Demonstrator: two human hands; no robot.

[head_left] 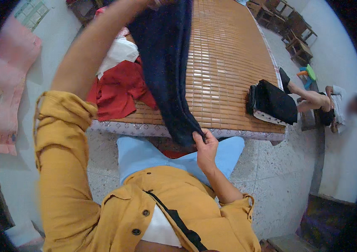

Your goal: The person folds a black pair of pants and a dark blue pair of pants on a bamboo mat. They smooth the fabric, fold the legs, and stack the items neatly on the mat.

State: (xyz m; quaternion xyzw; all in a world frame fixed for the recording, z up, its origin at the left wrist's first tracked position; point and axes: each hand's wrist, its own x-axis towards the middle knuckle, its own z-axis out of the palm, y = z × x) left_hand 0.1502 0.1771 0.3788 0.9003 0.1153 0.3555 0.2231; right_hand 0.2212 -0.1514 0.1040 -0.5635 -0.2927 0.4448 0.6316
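Observation:
A pair of dark navy trousers (168,67), folded lengthwise, stretches from the top edge down to the near edge of a bed with a slatted bamboo mat (224,54). My right hand (206,147) pinches their lower end between thumb and fingers. On the left my arm reaches far up, and my left hand (161,2) is cut off at the top edge beside the trousers' upper part; its fingers are hidden. Left of the trousers lie a crumpled red garment (117,94) and a white cloth (121,53). A stack of folded black clothes (273,103) sits at the bed's right corner.
Wooden chairs (296,38) stand beyond the bed at far right. A person (333,103) sits near the right wall, legs stretched toward the bed. A pink cloth (6,84) hangs at left. My knees are close to the bed's near edge (145,129).

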